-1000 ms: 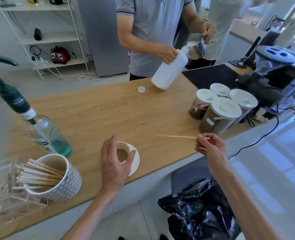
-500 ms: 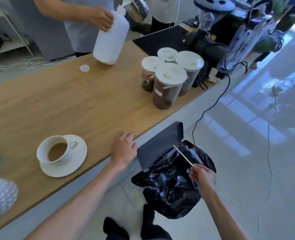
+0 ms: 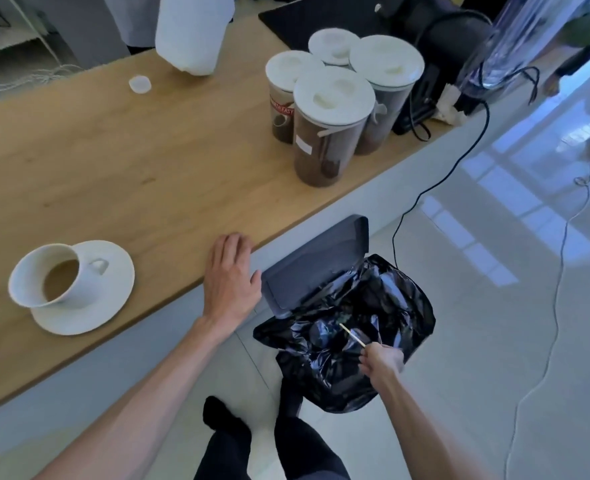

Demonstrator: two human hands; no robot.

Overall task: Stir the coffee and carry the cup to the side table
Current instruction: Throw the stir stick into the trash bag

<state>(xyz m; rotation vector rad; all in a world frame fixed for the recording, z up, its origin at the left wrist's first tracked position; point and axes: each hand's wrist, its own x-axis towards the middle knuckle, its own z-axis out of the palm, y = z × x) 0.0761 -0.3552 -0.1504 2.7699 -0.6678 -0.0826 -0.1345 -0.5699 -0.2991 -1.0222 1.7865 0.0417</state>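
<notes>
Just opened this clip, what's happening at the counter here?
A person is throwing away a wooden stir stick: the right hand pinches it over the open bin lined with a black bag. The left hand rests flat on the counter edge. The coffee cup sits on its saucer on the counter, not yet carried anywhere.

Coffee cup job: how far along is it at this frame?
Stirring looks finished: the coffee cup sits on its saucer on the counter with no stick in it. In hand: the right hand holds the wooden stirrer over the black-lined bin, apparently discarding it; the left hand rests on the counter edge. Left: carrying the cup to the side table, not in view.
</notes>
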